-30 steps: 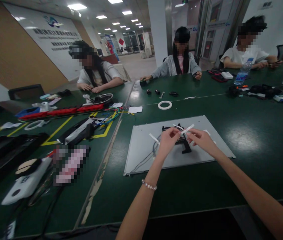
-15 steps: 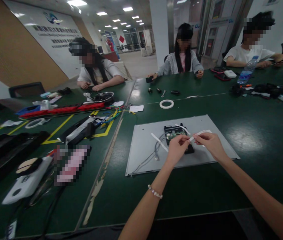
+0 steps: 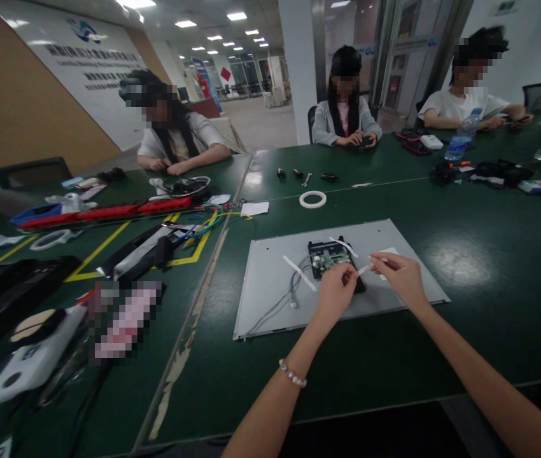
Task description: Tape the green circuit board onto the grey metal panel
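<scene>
A short strip of white tape (image 3: 364,269) stretches between my two hands. My left hand (image 3: 336,291) pinches its left end, just over the lower edge of a black bracket with a green circuit board (image 3: 330,259). My right hand (image 3: 400,275) is closed on the other end, above the panel's right half. Beneath them lies a flat grey panel (image 3: 263,267). One tape strip (image 3: 300,273) crosses a grey cable (image 3: 275,309) on the panel, and another strip (image 3: 344,245) sits at the bracket's top. The fingers partly hide the bracket.
A roll of white tape (image 3: 312,200) lies behind the panel, with a small wrench (image 3: 307,180) beyond it. Red tool-like strips (image 3: 108,211), cables and a pink phone-like item (image 3: 127,321) occupy the left. Three people sit across the green table (image 3: 504,254); bottles (image 3: 462,137) stand at right.
My right hand has shifted slightly, and the tape strip between my hands shows more clearly. The person opposite has brought both hands together around a dark object. The view has moved a little.
</scene>
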Tool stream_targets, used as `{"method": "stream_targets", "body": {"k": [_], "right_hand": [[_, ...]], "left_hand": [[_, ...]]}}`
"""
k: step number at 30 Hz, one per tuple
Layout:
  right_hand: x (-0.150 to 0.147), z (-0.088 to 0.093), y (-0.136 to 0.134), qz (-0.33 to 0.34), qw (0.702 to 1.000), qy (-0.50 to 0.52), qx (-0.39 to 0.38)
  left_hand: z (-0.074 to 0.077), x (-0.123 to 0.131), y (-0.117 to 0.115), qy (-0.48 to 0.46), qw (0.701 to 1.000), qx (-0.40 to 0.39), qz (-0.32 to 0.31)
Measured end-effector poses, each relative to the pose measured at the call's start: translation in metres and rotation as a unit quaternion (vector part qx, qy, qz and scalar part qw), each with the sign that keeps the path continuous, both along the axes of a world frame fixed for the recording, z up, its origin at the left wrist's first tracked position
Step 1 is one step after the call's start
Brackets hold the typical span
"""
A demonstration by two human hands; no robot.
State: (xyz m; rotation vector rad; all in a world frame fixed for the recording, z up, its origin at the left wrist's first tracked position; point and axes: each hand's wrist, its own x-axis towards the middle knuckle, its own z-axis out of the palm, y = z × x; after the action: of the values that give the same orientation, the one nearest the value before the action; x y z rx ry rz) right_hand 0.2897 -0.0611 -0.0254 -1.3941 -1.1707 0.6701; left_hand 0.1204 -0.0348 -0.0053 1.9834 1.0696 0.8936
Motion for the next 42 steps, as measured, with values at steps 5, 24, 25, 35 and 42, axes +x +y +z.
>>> {"method": "stream_targets", "body": {"k": [5, 24, 25, 35, 42], "right_hand": [[0.003, -0.006, 0.003, 0.010, 0.993, -0.116, 0.011], [-0.005, -0.012, 0.007, 0.061, 0.936, -0.346, -0.002], [-0.006, -0.012, 0.007, 0.058, 0.933, -0.354, -0.002], [-0.008, -0.011, 0.006, 0.038, 0.916, -0.400, -0.013], [-0.007, -0.012, 0.007, 0.036, 0.904, -0.426, -0.012]], "left_hand": [[-0.003, 0.001, -0.002, 0.099, 0.993, 0.042, 0.052], [0.000, -0.001, -0.003, 0.350, 0.932, 0.036, 0.080], [0.000, -0.001, -0.003, 0.351, 0.932, 0.037, 0.079], [0.004, -0.008, 0.005, 0.352, 0.933, 0.042, 0.057], [0.006, -0.009, 0.007, 0.369, 0.926, 0.049, 0.067]]}}
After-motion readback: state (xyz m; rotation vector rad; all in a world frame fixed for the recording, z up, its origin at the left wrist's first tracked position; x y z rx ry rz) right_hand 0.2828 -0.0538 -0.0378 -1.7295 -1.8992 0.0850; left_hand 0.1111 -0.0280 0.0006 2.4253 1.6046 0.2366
